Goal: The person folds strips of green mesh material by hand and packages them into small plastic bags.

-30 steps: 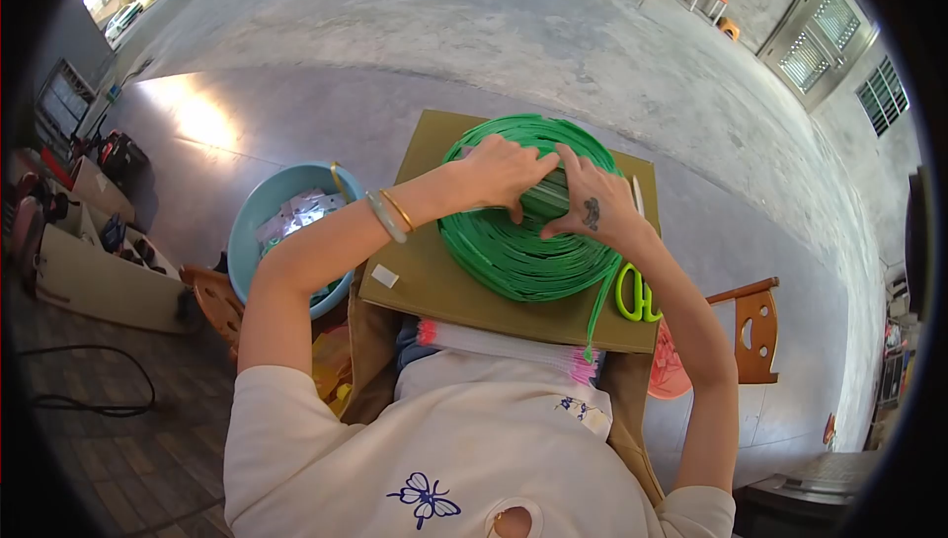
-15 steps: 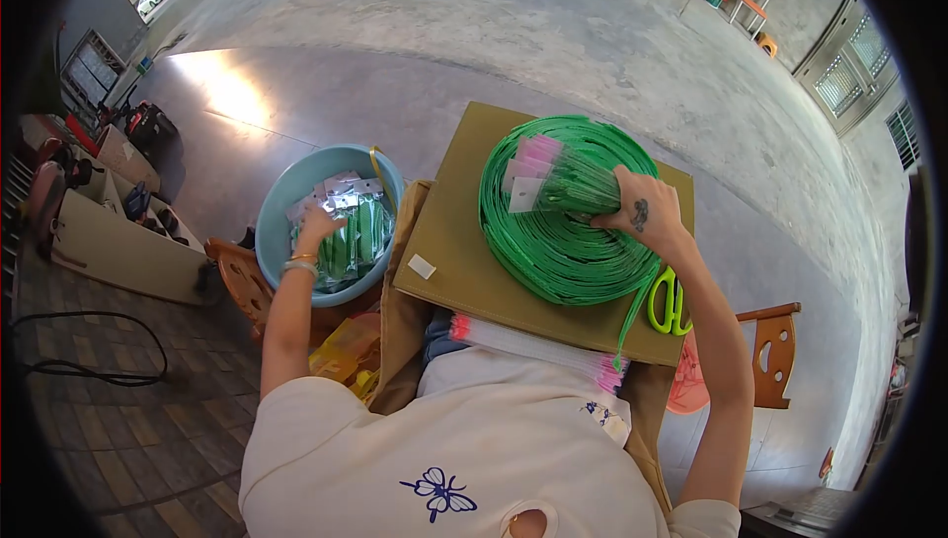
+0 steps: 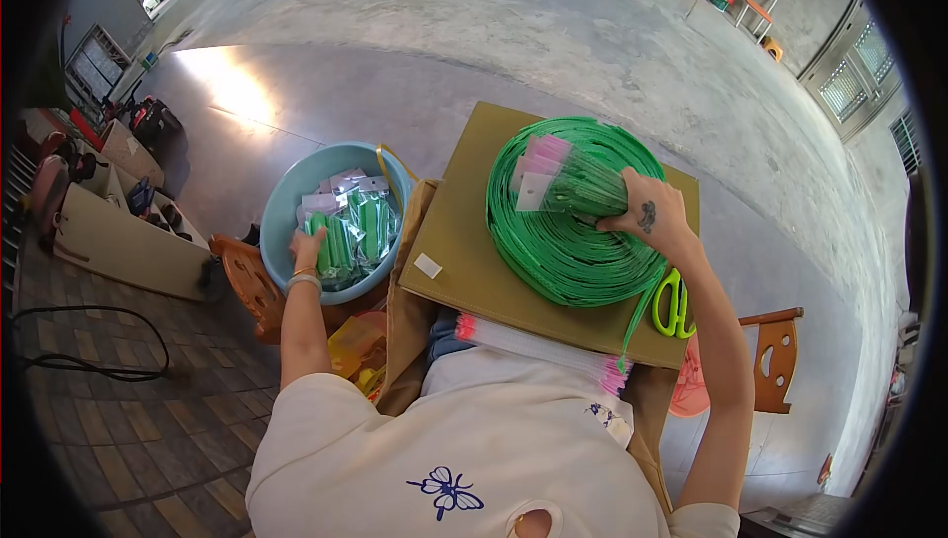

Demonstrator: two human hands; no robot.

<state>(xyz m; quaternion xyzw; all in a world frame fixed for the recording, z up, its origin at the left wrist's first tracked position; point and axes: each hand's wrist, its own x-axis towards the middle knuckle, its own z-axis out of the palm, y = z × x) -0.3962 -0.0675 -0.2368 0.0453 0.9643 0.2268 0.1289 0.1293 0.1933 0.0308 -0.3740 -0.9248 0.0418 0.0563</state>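
Note:
My right hand (image 3: pixel 652 210) is closed around a bundle of clear plastic packets (image 3: pixel 583 188) with green strips inside and pink and white ends. It holds them over a large coil of green strap (image 3: pixel 553 267) on a brown board (image 3: pixel 449 227). My left hand (image 3: pixel 305 248) is inside a light blue basin (image 3: pixel 283 183), closed at the left edge of green packets (image 3: pixel 370 227) in clear wrap; some of its fingers are hidden. Yellow-green scissors (image 3: pixel 673 306) lie at the coil's lower right, beside a loose strap end.
Long clear sleeves with pink ends (image 3: pixel 543 350) lie between the board and my body. A wooden chair back (image 3: pixel 775 360) stands at the right, another (image 3: pixel 247 286) by the basin. Yellow items (image 3: pixel 357 348) sit below the basin; a cabinet (image 3: pixel 128 242) stands left.
My left hand has moved from the top of the packets to their left side, and the packets in the basin have shifted. My right hand keeps its hold on the bundle.

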